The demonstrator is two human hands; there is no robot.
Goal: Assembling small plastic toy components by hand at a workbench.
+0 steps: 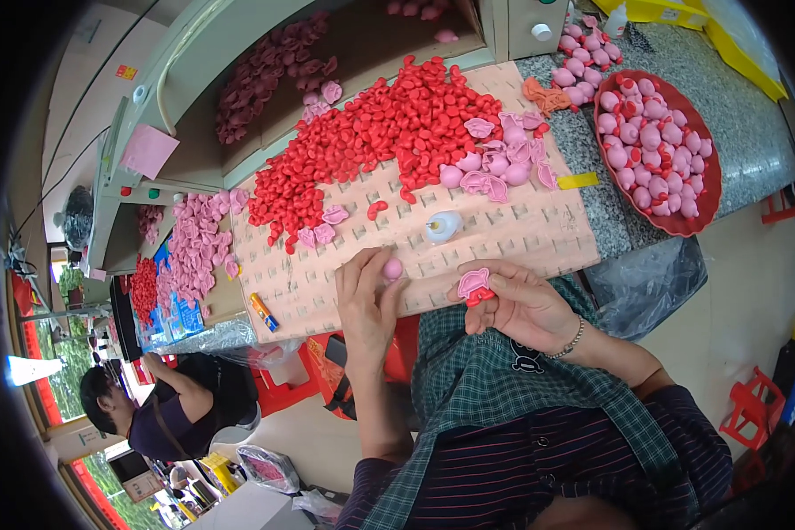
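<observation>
fingers of left hand (367, 296) pinch pink ball (392, 268); right hand (517, 305) fingers grip pink-red piece (474, 285).

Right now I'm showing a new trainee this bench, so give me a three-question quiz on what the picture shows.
1. True or false: the left hand holds a small round pink piece at its fingertips.
2. What does the right hand hold? A) a yellow marker B) a pink piece with red under it C) a glue bottle
3. Fill in: the finished pink figures lie in a ___ oval tray.

Key: 1 true; 2 B; 3 red. The white bottle lies untouched on the slotted board, beside the heap of red pieces.
</observation>
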